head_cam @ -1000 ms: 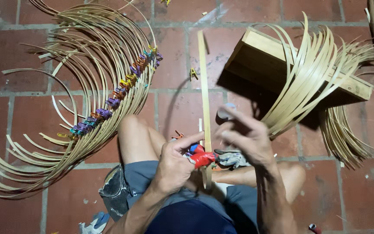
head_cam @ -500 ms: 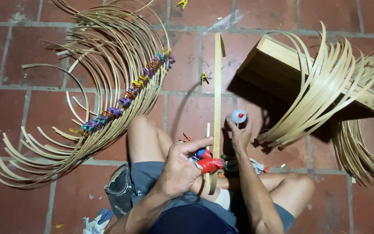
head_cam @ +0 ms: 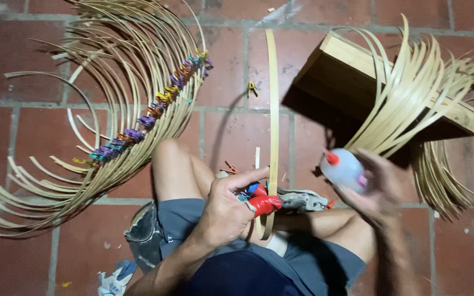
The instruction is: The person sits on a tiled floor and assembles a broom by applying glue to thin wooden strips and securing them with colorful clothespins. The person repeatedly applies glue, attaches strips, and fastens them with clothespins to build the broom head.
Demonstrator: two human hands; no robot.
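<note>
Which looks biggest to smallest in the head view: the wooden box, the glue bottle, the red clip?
1. Wooden box, by far the largest.
2. Glue bottle in the right hand.
3. Red clip in the left hand, smallest.

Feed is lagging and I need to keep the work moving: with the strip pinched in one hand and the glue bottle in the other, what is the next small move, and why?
Probably bring the glue bottle in the right hand over to the bamboo strip. The left hand holds the strip upright by the red clip, while the bottle's red tip sits off to the side, clear of the strip.
</note>
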